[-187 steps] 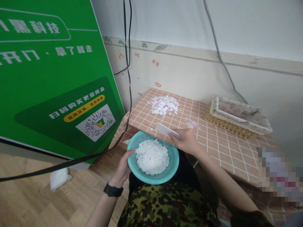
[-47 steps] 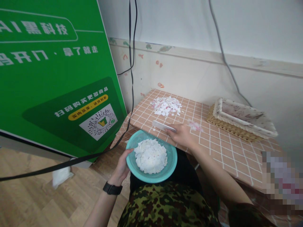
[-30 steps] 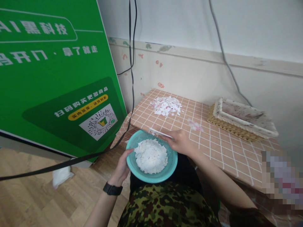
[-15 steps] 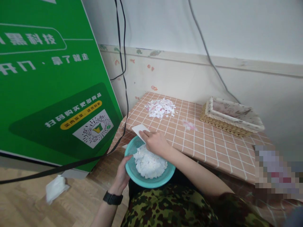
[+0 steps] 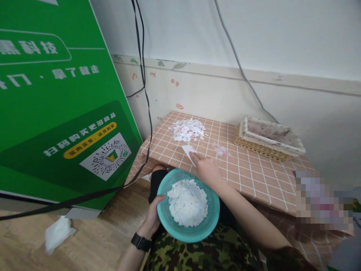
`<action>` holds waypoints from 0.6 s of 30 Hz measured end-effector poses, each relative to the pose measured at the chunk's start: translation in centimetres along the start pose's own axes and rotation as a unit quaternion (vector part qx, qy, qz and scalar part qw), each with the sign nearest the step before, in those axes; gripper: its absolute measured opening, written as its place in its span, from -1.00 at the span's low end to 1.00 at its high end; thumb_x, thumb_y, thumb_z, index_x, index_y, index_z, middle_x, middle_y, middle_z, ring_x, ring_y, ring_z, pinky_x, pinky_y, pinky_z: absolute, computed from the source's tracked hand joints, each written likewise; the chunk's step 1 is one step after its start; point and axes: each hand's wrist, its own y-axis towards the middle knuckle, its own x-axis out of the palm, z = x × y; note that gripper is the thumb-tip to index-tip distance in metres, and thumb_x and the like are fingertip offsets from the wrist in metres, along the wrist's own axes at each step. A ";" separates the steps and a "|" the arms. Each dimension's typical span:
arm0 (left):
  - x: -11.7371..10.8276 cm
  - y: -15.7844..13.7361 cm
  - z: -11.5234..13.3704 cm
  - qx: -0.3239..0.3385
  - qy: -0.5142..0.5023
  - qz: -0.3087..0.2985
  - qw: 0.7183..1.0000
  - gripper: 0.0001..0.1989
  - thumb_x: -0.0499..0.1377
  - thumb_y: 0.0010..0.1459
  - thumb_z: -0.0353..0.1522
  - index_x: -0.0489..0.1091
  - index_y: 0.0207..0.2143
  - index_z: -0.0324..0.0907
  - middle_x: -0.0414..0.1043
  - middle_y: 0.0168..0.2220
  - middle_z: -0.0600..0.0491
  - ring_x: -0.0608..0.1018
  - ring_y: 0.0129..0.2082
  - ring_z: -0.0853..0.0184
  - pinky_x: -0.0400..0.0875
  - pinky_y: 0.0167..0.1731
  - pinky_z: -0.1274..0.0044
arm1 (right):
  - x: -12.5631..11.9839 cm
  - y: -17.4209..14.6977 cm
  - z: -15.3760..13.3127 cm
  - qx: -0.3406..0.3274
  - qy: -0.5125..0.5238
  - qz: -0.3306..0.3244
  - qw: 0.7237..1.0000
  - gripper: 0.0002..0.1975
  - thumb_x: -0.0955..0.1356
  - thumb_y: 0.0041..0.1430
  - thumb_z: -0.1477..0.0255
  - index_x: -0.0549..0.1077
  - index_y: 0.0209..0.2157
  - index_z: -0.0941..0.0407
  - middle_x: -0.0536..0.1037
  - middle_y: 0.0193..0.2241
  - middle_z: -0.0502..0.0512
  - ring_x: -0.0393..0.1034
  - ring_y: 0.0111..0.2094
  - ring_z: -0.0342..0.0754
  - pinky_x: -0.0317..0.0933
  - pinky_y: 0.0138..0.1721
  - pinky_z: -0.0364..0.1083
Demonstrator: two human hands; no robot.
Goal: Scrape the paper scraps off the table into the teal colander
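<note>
My left hand grips the left rim of a teal plastic colander, which rests by my lap at the table's front edge. Inside the colander is a heap of small white paper scraps. Held between the fingers of my right hand is a flat white card, just over the table edge beyond the colander. Farther back on the table lies a loose pile of white and pinkish paper scraps.
A checked brown cloth covers the table. A lined wicker basket stands at the back right, with a pink-white patch left of it. A black cable hangs beside a green cabinet. White plastic lies on the floor.
My right hand has moved the card right, from over the colander's far rim to the table edge. The colander has shifted right and closer to me, with my left hand still on it.
</note>
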 end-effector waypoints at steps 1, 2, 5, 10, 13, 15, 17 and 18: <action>-0.1 0.2 -0.2 -0.002 -0.001 -0.003 1.000 -0.89 0.22 -0.06 -0.39 0.49 -0.50 -0.28 0.55 -0.53 0.01 0.52 -0.53 0.32 0.41 -0.39 0.49 | 0.1 -0.2 0.6 0.008 0.000 0.003 1.000 -0.44 0.20 0.11 0.44 0.12 0.19 0.10 0.37 0.05 0.28 0.42 -0.26 0.07 0.23 -0.28 0.00; -0.3 0.3 -0.3 -0.003 -0.003 -0.004 1.000 -0.88 0.22 -0.06 -0.38 0.49 -0.49 -0.29 0.55 -0.52 0.00 0.52 -0.52 0.31 0.41 -0.38 0.48 | 0.2 -0.4 1.2 0.018 -0.002 0.006 1.000 -0.44 0.20 0.11 0.47 0.13 0.18 0.09 0.38 0.04 0.27 0.42 -0.27 0.06 0.22 -0.28 0.00; -0.6 1.1 -0.7 0.003 -0.014 -0.012 1.000 -0.83 0.22 -0.06 -0.37 0.50 -0.42 -0.32 0.57 -0.46 -0.04 0.54 -0.48 0.27 0.41 -0.33 0.44 | 0.2 -0.8 3.2 0.050 -0.012 0.031 0.998 -0.44 0.22 0.06 0.53 0.21 0.15 0.08 0.47 -0.08 0.26 0.42 -0.31 0.05 0.19 -0.27 0.00; -0.5 2.7 -1.0 0.025 -0.027 -0.010 0.999 -0.79 0.24 -0.08 -0.37 0.49 -0.36 -0.33 0.56 -0.45 -0.05 0.55 -0.46 0.23 0.41 -0.29 0.39 | -0.4 -1.1 6.2 0.121 0.041 0.131 0.983 -0.66 0.19 0.12 0.48 0.45 -0.10 0.14 0.55 -0.35 0.23 0.40 -0.36 0.05 0.14 -0.34 -0.06; -0.3 3.4 -1.1 0.025 -0.030 -0.016 0.999 -0.80 0.23 -0.07 -0.37 0.49 -0.38 -0.33 0.57 -0.43 -0.06 0.55 -0.45 0.23 0.41 -0.29 0.40 | -0.7 -0.5 6.8 0.148 0.142 0.153 0.967 -0.70 0.19 0.14 0.38 0.50 -0.24 0.15 0.53 -0.48 0.14 0.38 -0.46 -0.01 0.10 -0.44 -0.12; -0.2 3.6 -1.2 0.023 -0.032 -0.022 0.999 -0.80 0.23 -0.07 -0.36 0.49 -0.38 -0.33 0.57 -0.43 -0.06 0.56 -0.44 0.23 0.41 -0.28 0.40 | -0.7 0.4 6.7 0.131 0.201 0.143 0.960 -0.71 0.21 0.12 0.34 0.51 -0.30 0.14 0.53 -0.51 0.09 0.37 -0.49 -0.05 0.08 -0.47 -0.14; -0.3 3.6 -1.3 0.022 -0.032 -0.026 0.999 -0.80 0.23 -0.06 -0.35 0.50 -0.38 -0.32 0.57 -0.43 -0.05 0.55 -0.45 0.24 0.41 -0.29 0.40 | -0.5 1.5 6.4 0.114 0.224 0.126 0.960 -0.72 0.22 0.11 0.33 0.52 -0.36 0.14 0.52 -0.53 0.08 0.35 -0.51 -0.07 0.05 -0.50 -0.15; -0.4 3.6 -1.4 0.022 -0.032 -0.027 0.999 -0.80 0.23 -0.06 -0.35 0.50 -0.38 -0.32 0.57 -0.44 -0.04 0.55 -0.46 0.25 0.41 -0.31 0.42 | -0.5 2.0 6.2 0.113 0.223 0.119 0.961 -0.73 0.22 0.10 0.33 0.51 -0.38 0.15 0.51 -0.54 0.08 0.34 -0.53 -0.07 0.04 -0.50 -0.15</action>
